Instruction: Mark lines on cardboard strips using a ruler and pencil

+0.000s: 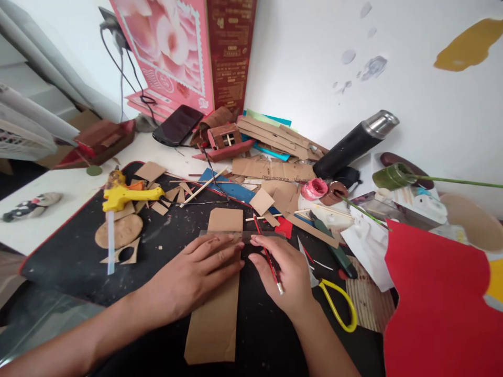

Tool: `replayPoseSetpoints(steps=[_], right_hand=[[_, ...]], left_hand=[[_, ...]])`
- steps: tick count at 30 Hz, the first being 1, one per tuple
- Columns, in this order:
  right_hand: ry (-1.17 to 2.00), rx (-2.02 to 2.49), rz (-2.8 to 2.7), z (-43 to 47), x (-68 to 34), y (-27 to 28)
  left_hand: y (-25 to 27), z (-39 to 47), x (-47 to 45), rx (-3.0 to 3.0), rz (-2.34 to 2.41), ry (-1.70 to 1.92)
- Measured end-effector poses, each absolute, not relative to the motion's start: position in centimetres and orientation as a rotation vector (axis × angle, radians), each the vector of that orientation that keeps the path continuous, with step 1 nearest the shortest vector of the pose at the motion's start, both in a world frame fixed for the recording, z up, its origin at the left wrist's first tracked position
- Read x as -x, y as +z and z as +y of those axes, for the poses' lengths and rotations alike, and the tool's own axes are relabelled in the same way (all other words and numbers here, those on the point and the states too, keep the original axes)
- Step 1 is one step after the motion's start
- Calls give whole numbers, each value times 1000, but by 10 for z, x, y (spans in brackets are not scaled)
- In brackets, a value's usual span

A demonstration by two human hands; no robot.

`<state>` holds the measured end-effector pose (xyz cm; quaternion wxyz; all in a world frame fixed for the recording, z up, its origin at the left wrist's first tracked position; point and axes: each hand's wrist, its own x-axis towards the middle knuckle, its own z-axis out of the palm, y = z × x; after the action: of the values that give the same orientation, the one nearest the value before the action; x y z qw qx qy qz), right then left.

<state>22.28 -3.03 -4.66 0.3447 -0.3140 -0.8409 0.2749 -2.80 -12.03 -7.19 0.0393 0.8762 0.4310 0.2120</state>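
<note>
A long brown cardboard strip (215,319) lies lengthwise on the black mat (70,256). Across it rests a clear plastic ruler (245,236). My left hand (198,275) lies flat on the cardboard, its fingertips pressing the ruler. To its right, my right hand (285,275) grips a red pencil (266,251), with its fingertips at the ruler's edge. The pencil slants from upper left to lower right across the hand.
A yellow glue gun (126,195) and cardboard scraps lie at the mat's left. Yellow-handled scissors (340,303) and a green-handled cutter (334,248) lie right of my hand. A red sheet (436,298) covers the right. A black flask (353,142), phone (177,124) and cardboard model house (225,137) sit behind.
</note>
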Motion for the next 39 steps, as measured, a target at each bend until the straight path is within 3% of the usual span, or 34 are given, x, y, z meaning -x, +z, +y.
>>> replayPoseSetpoints(steps=[19, 39], right_hand=[[804, 864, -2192, -27, -222, -52], [872, 885, -2164, -28, -222, -53]], left_hand=[[-77, -113, 25, -2607, 1332, 858], [-81, -114, 26, -2586, 1338, 851]])
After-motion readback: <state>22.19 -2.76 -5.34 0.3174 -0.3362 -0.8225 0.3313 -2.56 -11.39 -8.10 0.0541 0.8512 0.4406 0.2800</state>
